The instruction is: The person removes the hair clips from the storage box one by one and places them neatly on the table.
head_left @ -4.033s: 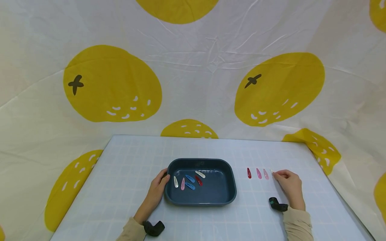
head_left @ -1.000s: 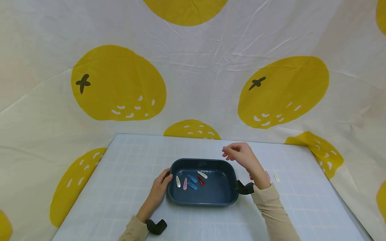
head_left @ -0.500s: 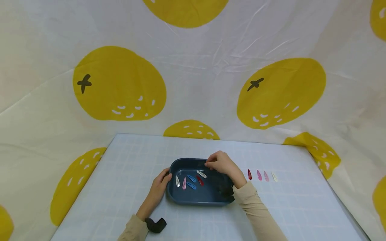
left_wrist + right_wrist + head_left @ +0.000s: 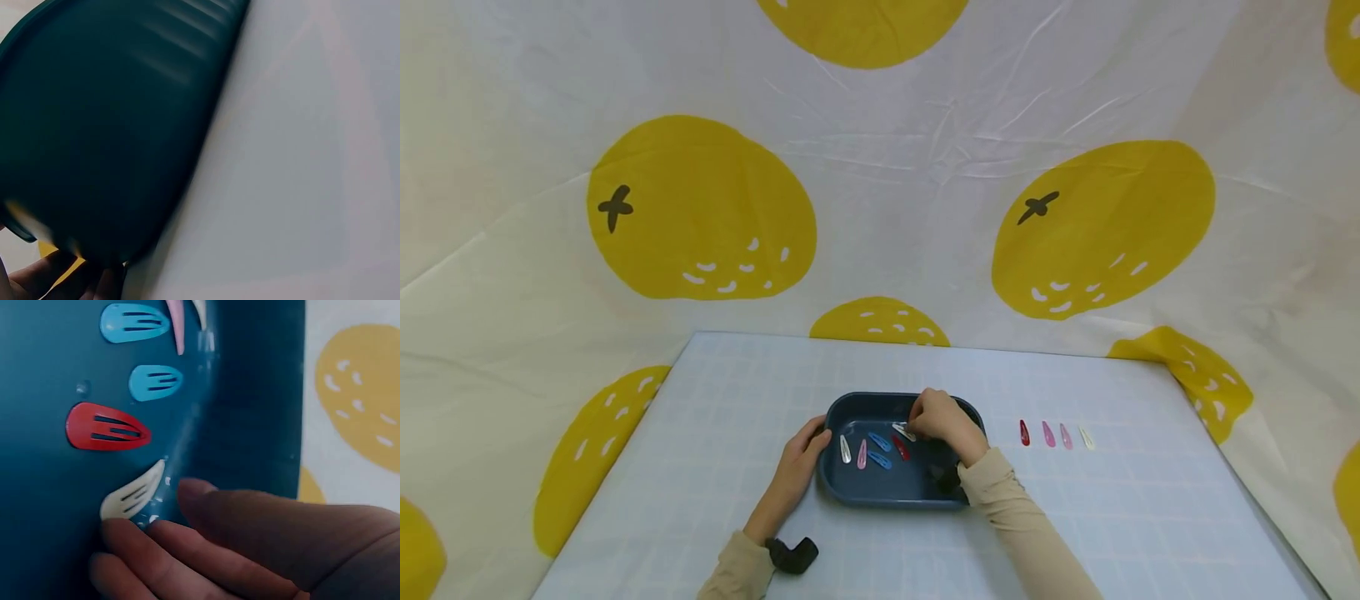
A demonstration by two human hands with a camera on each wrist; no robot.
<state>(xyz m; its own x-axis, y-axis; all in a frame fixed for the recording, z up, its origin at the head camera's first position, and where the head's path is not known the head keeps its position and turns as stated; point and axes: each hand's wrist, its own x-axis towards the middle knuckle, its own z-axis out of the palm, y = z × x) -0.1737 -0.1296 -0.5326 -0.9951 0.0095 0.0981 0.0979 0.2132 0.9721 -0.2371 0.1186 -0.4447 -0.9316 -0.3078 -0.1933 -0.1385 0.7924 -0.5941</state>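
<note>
Apparently, the right hand (image 4: 942, 417) touches 1 white clip (image 4: 132, 492) inside the tray (image 4: 895, 503).

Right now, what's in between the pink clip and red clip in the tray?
Two blue clips lie between the pink clip and red clip, the right wrist view shows.

head: softly lit | left wrist: dim, tray (image 4: 112, 119) blurred | right wrist: dim
</note>
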